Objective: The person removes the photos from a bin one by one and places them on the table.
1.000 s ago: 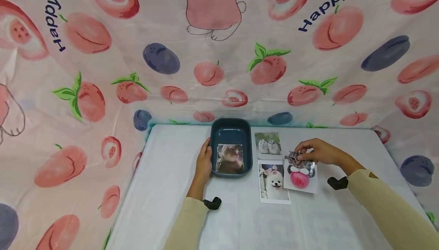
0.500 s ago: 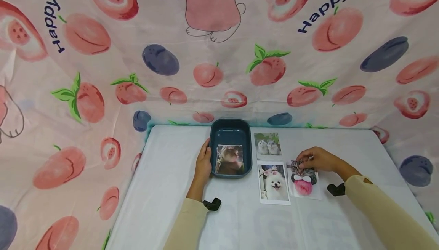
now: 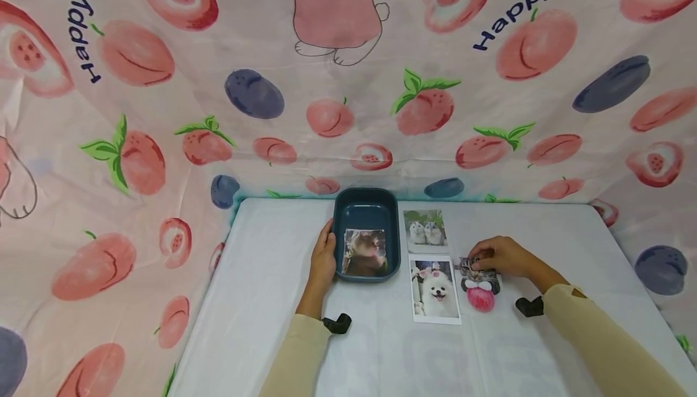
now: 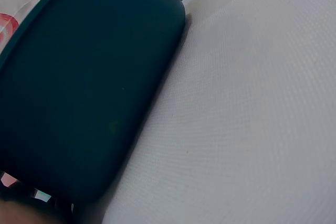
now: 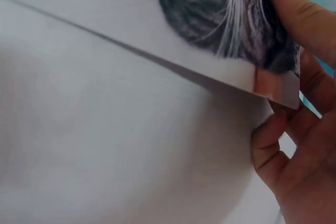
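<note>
In the head view my left hand (image 3: 324, 259) holds the left side of a dark teal rectangular tray (image 3: 366, 197). A photo card (image 3: 365, 252) with a brownish, blurry picture lies inside that tray. My right hand (image 3: 503, 256) pinches the top of a photo card (image 3: 480, 291) showing a tabby cat with a pink ball, right of the white dog photo. In the right wrist view the thumb (image 5: 304, 17) lies on the picture side of the card, with other fingers behind it; its lower edge stands off the cloth. The tray's outer wall (image 4: 89, 77) fills much of the left wrist view.
A photo card of two small grey-white animals (image 3: 426, 230) lies right of the tray. Below it is a white-bordered photo of a fluffy white dog (image 3: 437, 291). A white cloth (image 3: 261, 300) covers the table; a fruit-patterned curtain (image 3: 337, 82) hangs behind.
The cat photo has moved right and slightly down, off the dog photo's edge, and now lines up beside it. The left hand and tray stay put.
</note>
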Motion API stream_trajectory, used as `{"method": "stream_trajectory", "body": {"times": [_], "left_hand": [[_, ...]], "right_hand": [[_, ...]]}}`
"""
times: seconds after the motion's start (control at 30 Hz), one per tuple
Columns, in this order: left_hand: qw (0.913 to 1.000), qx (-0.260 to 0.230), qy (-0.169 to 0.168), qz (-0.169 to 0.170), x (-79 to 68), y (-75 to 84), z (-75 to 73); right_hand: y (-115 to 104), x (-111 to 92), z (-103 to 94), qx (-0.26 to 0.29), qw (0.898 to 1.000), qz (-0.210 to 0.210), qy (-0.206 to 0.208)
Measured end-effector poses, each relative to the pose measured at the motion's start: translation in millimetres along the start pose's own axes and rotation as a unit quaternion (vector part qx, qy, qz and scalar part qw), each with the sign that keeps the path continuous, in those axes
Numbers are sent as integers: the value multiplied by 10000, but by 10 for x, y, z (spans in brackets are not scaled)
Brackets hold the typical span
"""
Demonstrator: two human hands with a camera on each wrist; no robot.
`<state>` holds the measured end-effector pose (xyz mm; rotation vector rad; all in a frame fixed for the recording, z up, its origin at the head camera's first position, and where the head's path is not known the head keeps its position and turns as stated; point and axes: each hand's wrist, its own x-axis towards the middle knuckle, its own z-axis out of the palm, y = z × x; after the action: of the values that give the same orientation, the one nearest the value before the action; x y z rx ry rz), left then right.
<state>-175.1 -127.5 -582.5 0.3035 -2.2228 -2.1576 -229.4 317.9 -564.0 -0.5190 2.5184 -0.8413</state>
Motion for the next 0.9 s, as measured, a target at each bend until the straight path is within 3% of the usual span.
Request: {"method": "stream_trajectory", "body": {"times": [0.17,0.6,0.9], "left_hand": [[10000,44,16,82,22,-52,4],[10000,92,16,22,5,-48,-6],[9999,-119,-14,-22,5,-41,4]], "right_hand": [[-8,-7,12,-29,9999,127,21],[-40,-7,37,-219,9997,-25,66],[-22,-2,50,-121,9999,70,100]]}}
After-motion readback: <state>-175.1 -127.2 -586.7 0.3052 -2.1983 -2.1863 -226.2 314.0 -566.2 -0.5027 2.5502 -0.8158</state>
